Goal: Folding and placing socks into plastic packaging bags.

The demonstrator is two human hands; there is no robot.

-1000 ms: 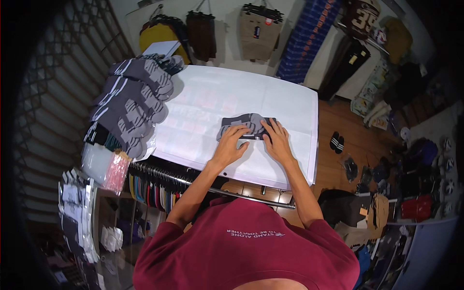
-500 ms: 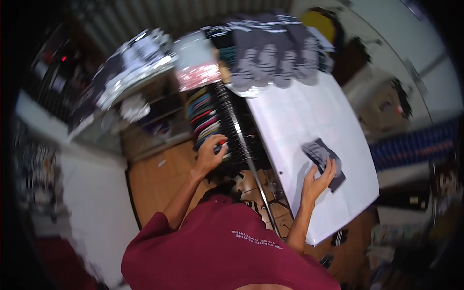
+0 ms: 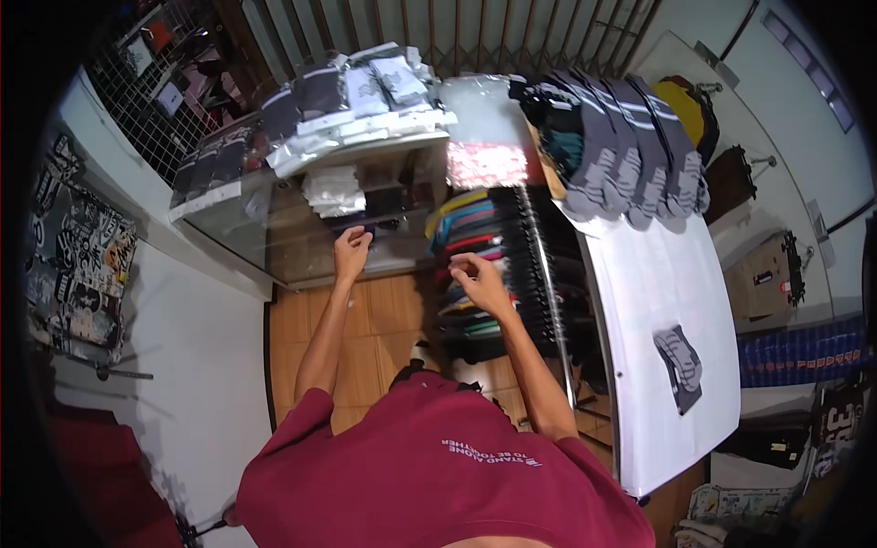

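Both my hands hang in the air in front of me, with nothing visible in either. My left hand [image 3: 353, 253] is before the glass display case, its fingers loosely bent and a little apart. To its right, my right hand [image 3: 481, 284] is in front of the rack of hanging clothes [image 3: 470, 242], thumb and fingers parted. A folded grey sock [image 3: 678, 365] with lighter patterning lies on the white tabletop [image 3: 658, 292], away from both hands. At that table's far end, several grey socks [image 3: 647, 155] with white stripes lie side by side.
Packaged socks [image 3: 356, 91] in clear wrap cover the glass display case [image 3: 242, 224]. Between case and table sits a clear and red plastic package [image 3: 487, 164]. A metal rail [image 3: 548, 274] runs beside the table. Clothes [image 3: 78, 265] hang on the left wall.
My right hand has left the folded sock and moved left to the clothes rack. My left hand has moved away from the rack toward the display case. The view has turned left.
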